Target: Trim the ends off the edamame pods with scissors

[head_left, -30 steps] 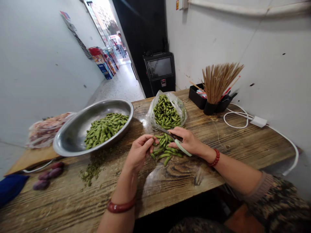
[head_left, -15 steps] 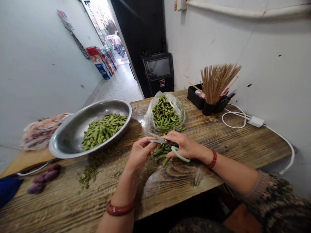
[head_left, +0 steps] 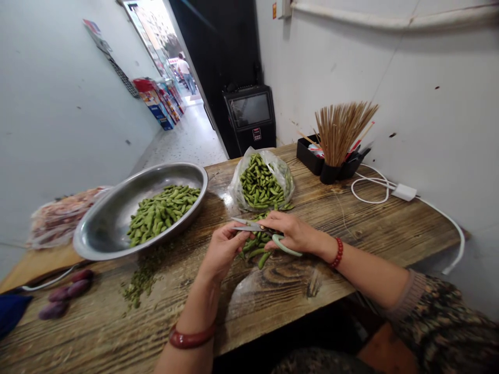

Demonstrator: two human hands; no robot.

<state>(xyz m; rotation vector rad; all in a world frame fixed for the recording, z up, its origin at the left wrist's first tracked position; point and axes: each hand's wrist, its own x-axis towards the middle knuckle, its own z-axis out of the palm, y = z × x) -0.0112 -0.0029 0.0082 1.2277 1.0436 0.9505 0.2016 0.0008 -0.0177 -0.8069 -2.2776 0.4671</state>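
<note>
My right hand grips a pair of scissors with pale green handles, the blades parted and pointing left. Close by the blades, my left hand is closed in a pinch; what its fingertips hold is hidden. Beneath both hands lies a small heap of green soybean pods on the wooden table. An open plastic bag of pods stands just behind them. To the left, a large steel basin contains more pods, and green trimmings are scattered in front of it.
Several purple-red fruits lie at the left, near a bagged pinkish food on a board. A black holder with wooden skewers stands at the back right, beside a white cable. A person is outside the doorway.
The whole view has shifted slightly, with the scene moving a little left. Both hands and the scissors keep nearly the same pose over the pods.
</note>
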